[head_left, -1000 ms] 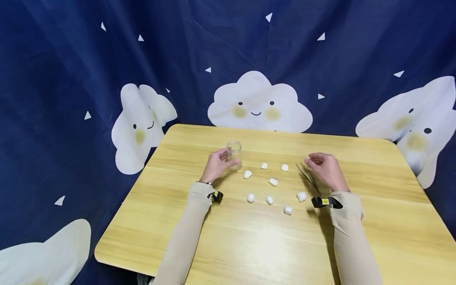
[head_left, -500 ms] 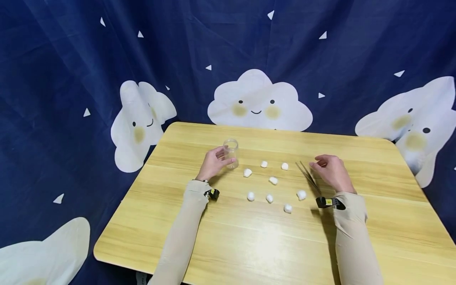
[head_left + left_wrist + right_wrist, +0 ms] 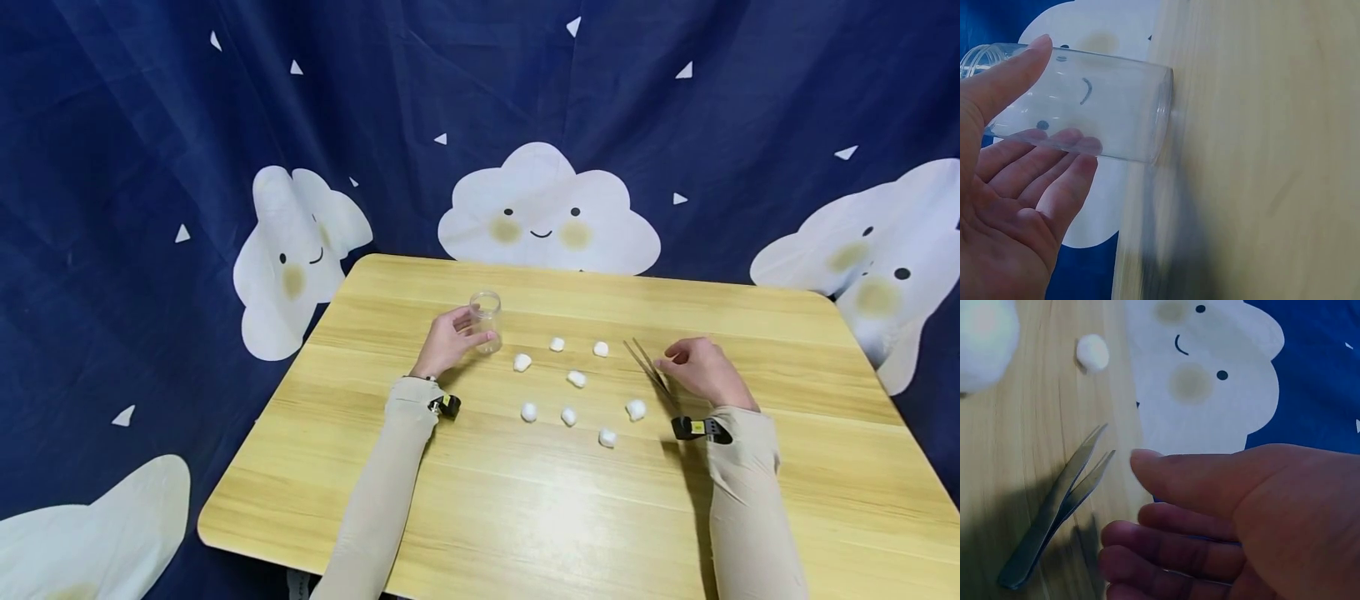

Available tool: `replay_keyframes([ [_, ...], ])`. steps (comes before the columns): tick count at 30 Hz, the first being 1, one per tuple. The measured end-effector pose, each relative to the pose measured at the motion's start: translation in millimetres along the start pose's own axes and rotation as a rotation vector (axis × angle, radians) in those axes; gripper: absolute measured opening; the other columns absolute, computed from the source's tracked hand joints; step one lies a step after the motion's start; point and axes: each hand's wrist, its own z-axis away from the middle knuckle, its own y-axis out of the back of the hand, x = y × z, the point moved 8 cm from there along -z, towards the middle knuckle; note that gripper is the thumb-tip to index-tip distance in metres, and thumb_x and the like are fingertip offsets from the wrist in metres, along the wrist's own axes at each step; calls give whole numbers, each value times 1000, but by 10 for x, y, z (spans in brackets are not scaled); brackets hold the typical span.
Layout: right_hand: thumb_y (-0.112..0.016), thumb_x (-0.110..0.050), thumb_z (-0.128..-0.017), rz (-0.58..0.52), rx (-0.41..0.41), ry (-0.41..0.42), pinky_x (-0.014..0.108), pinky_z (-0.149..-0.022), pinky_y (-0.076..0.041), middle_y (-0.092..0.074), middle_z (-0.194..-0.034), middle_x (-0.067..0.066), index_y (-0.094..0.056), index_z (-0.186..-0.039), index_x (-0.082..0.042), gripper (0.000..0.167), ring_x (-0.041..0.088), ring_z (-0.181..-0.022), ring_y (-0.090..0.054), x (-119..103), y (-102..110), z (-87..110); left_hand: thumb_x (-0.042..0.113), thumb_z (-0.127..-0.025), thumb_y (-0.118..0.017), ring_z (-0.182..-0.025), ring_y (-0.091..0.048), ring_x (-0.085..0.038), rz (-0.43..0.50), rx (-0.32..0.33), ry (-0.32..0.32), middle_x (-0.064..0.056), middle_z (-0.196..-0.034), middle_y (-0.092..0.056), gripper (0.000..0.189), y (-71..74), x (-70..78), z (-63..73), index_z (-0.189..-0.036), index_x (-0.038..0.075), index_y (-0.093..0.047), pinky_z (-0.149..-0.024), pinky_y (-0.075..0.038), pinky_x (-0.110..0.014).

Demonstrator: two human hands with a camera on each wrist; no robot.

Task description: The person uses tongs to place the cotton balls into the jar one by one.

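My left hand holds a clear, uncapped jar upright on the table, the thumb on one side and the fingers on the other. In the left wrist view the same jar shows its threaded neck, and nothing is inside it. Metal tweezers lie on the wood with their tips spread and pointing away from me. Just right of them hovers my right hand, fingers loosely curled around nothing. The right wrist view puts the tweezers a short gap from the thumb tip.
Several white cotton balls are scattered over the table between the hands. One cotton ball lies close to the tweezers. A dark blue curtain with cloud faces hangs behind the table's far edge.
The left hand and the jar have shifted slightly left. My right hand has drawn back to the right, away from the tweezers, which stay where they lie.
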Motion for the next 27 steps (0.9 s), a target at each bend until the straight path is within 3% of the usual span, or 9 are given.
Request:
replay_keyframes([
  [5, -70, -31, -98, 0, -45, -5, 45, -77, -62, -76, -100, 21, -72, -111, 7, 39, 30, -89, -72, 20, -31, 8, 26, -84, -88, -134, -62, -35, 3, -1, 1, -19, -143, -64, 73, 5, 7, 3, -145, 1, -56, -114, -55, -41],
  [11, -70, -30, -98, -6, -121, -38, 30, -66, -54, -74, -90, 12, -73, -100, 1, 31, 19, -79, -64, 71, -102, 24, 25, -85, -87, -133, -63, -34, -6, -1, 4, -18, -141, -65, 69, 11, 1, 10, -144, 4, -58, -114, -55, -41],
  [27, -73, -35, -96, -14, -187, -63, 27, -64, -44, -65, -81, 3, -69, -92, -3, 32, 17, -75, -55, 107, -225, 16, 23, -86, -86, -135, -61, -36, 9, -21, -3, -21, -144, -63, 73, 7, -5, -3, -146, -1, -54, -114, -54, -42],
])
